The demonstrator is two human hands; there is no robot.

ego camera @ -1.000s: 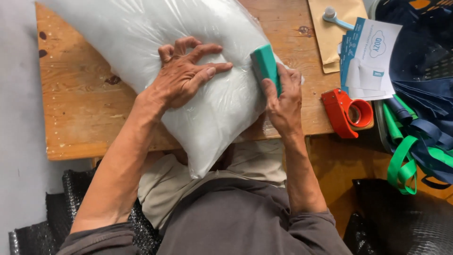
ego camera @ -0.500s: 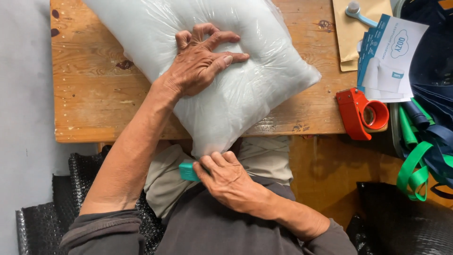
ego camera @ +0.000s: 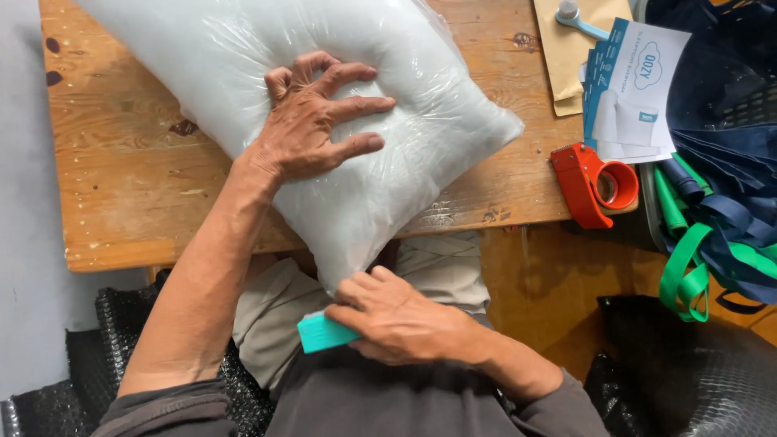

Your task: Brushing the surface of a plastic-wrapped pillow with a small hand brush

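A large white pillow sealed in clear, crinkled plastic film (ego camera: 267,81) lies across the worn wooden tabletop (ego camera: 121,194), its long axis running from about 10 o'clock down to 5 o'clock, with the lower corner hanging off the table's near edge over the person's lap. The left hand (ego camera: 312,121) rests on the middle of the pillow, fingers spread and pressing into the film, pinning it flat; it holds nothing. The right hand (ego camera: 396,316) sits at 6 o'clock from the pillow, just under the overhanging corner, closed around a small teal rectangular block (ego camera: 324,332) that juts out toward 9 o'clock. The right hand's knuckles appear to touch the corner of the film. That hand is nearer the corner; the left is nearer the pillow's bulk.

Compared with a second ago, the teal block has left the pillow's right edge at 3 o'clock and has come down to the lap-side corner, while the left hand has stayed planted in much the same spot.

Off at 3 o'clock lie a red tape dispenser (ego camera: 591,186), a stack of white and blue printed leaflets (ego camera: 635,89) and a brown paper envelope (ego camera: 566,57), beside dark blue fabric bags with green straps (ego camera: 712,235).
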